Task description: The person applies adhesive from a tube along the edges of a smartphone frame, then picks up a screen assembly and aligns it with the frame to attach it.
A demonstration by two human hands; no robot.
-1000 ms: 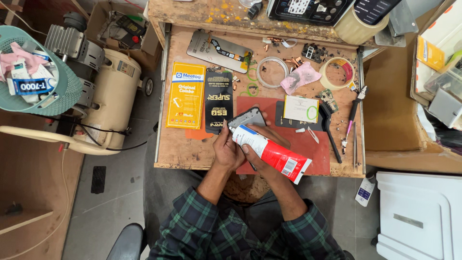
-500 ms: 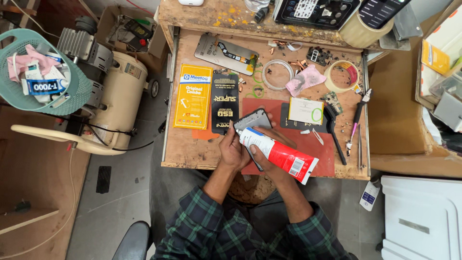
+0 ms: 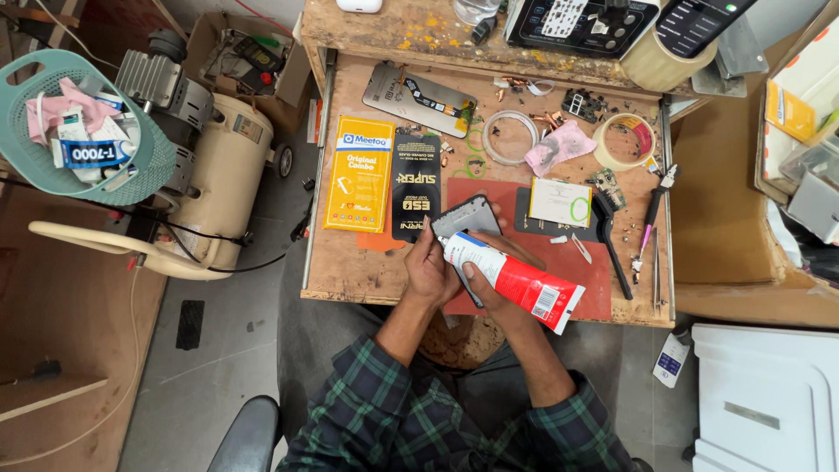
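Over the near edge of the bench [image 3: 350, 271], the right hand [image 3: 491, 293] grips a red-and-white glue tube [image 3: 511, 278], its white nozzle end pointing far-left, while the left hand [image 3: 430, 269] clasps a grey phone frame [image 3: 467, 218].

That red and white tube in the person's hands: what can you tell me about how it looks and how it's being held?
The tube is a soft squeeze tube, white toward its nozzle and red toward its flat crimped tail, with a small printed label patch near the tail. It lies slanted, nozzle up-left, tail down-right, above the red mat. The right hand grips it from below, the left hand meets its nozzle end beside the grey phone part. Whether a cap is on is hidden.
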